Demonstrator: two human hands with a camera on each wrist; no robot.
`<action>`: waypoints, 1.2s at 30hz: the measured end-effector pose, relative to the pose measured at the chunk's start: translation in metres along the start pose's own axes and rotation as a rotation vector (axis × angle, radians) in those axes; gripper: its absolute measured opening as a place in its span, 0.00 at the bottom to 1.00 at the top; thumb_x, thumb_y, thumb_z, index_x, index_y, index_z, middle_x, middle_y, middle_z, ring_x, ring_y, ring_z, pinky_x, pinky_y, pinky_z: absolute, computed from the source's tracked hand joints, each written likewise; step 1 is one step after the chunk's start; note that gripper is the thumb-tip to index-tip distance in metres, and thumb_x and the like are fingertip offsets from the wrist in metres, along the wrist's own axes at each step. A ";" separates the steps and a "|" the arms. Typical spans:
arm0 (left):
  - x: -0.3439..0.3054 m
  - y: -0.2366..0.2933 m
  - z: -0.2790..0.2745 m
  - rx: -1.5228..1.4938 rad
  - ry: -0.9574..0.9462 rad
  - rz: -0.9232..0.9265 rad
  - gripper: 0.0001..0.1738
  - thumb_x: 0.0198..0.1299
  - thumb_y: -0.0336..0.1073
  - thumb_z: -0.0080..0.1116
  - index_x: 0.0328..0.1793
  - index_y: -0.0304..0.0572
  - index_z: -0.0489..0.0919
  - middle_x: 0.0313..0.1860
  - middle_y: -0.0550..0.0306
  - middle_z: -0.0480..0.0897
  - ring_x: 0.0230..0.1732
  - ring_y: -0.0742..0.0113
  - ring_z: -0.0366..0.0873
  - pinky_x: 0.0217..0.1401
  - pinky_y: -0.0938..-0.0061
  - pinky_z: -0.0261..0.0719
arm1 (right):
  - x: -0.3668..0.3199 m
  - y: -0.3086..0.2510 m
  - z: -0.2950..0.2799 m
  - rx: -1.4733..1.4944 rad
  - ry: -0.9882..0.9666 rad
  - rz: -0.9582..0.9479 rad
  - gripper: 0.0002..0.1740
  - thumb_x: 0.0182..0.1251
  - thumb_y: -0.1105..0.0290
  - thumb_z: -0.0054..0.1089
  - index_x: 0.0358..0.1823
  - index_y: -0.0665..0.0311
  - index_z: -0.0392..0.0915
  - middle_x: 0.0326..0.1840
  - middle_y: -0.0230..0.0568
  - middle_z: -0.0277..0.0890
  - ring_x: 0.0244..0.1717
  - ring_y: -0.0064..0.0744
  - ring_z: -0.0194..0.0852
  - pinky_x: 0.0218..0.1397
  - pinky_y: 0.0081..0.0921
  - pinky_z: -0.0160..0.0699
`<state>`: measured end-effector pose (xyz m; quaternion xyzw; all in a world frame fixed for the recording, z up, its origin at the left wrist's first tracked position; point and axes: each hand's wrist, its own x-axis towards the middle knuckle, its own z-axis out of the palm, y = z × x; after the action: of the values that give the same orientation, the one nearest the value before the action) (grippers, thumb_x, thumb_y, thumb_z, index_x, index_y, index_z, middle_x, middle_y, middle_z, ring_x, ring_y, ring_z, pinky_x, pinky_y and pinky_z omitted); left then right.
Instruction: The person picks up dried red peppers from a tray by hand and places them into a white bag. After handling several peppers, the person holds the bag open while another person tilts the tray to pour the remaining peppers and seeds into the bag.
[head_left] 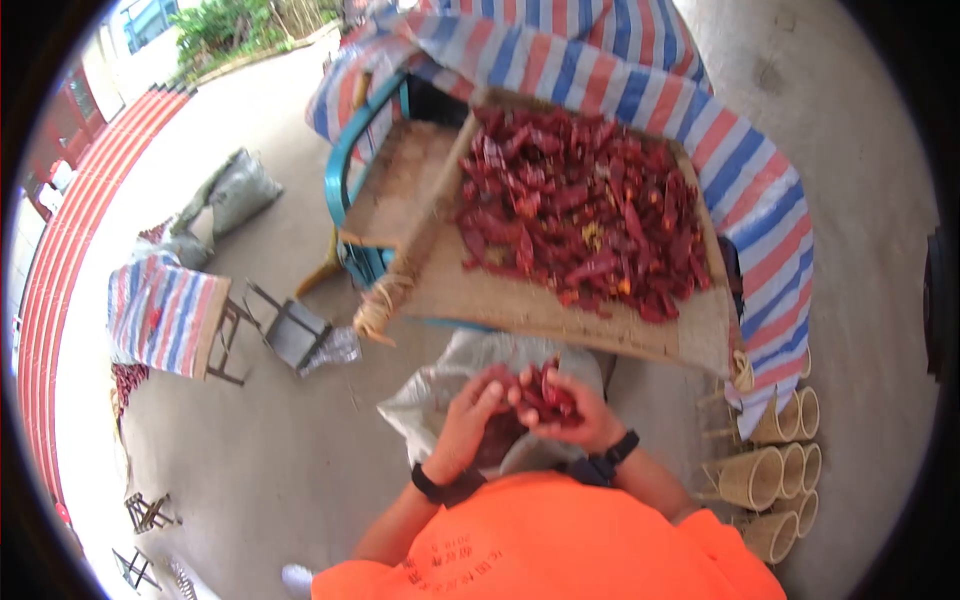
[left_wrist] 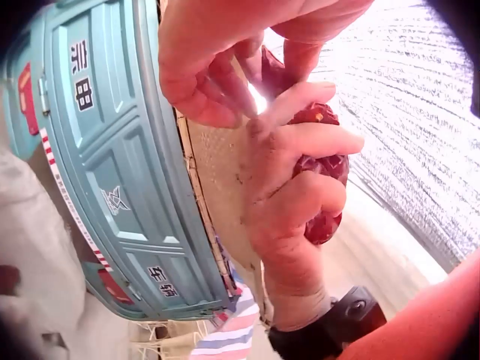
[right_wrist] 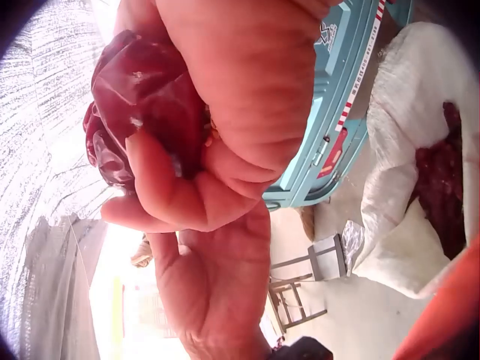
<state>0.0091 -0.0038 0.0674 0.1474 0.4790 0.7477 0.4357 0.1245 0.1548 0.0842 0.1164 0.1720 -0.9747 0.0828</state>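
Note:
In the head view, my right hand (head_left: 590, 418) grips a small bunch of dried red chili peppers (head_left: 552, 398) in front of my chest. Its fingers curl round the glossy, wrinkled peppers (right_wrist: 146, 101), as the right wrist view shows. My left hand (head_left: 465, 425) is close beside it, pinching a dark red pepper (left_wrist: 276, 71) between thumb and fingers; part of this pepper is hidden. Below both hands, a white woven sack (head_left: 415, 395) stands with its mouth spread, and more red peppers (right_wrist: 441, 187) lie inside it.
Ahead is a woven mat tray (head_left: 480, 295) heaped with dried red peppers (head_left: 585, 200), on a teal truck bed (left_wrist: 124, 150). Striped tarp (head_left: 765, 210) drapes its far and right sides. Wicker baskets (head_left: 752, 478) stand at right; a small stool (head_left: 295, 335) and grey sacks (head_left: 245, 190) are at left.

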 end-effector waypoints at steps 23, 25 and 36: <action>-0.003 -0.017 -0.063 1.437 -0.139 0.103 0.15 0.57 0.44 0.57 0.44 0.44 0.80 0.40 0.45 0.83 0.43 0.46 0.81 0.43 0.56 0.79 | -0.015 -0.033 0.003 -0.630 0.151 0.006 0.14 0.67 0.62 0.58 0.48 0.61 0.72 0.39 0.42 0.79 0.26 0.27 0.73 0.25 0.21 0.69; 0.006 0.008 -0.055 1.394 -0.030 0.315 0.15 0.57 0.45 0.58 0.46 0.46 0.78 0.43 0.46 0.81 0.46 0.45 0.79 0.42 0.55 0.78 | -0.015 -0.031 0.001 -0.631 0.137 0.018 0.14 0.68 0.61 0.57 0.49 0.60 0.71 0.38 0.39 0.79 0.24 0.22 0.70 0.25 0.17 0.67; -0.045 0.178 0.041 2.056 -0.291 0.221 0.21 0.35 0.20 0.64 0.40 0.33 0.72 0.37 0.52 0.76 0.41 0.54 0.78 0.38 0.68 0.78 | -0.011 -0.021 0.000 -0.601 0.184 0.024 0.15 0.68 0.61 0.59 0.49 0.61 0.70 0.39 0.40 0.79 0.29 0.24 0.75 0.28 0.21 0.75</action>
<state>-0.0300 -0.0439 0.2463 0.5787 0.8113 -0.0098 0.0828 0.1307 0.1758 0.0941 0.1763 0.4579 -0.8644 0.1094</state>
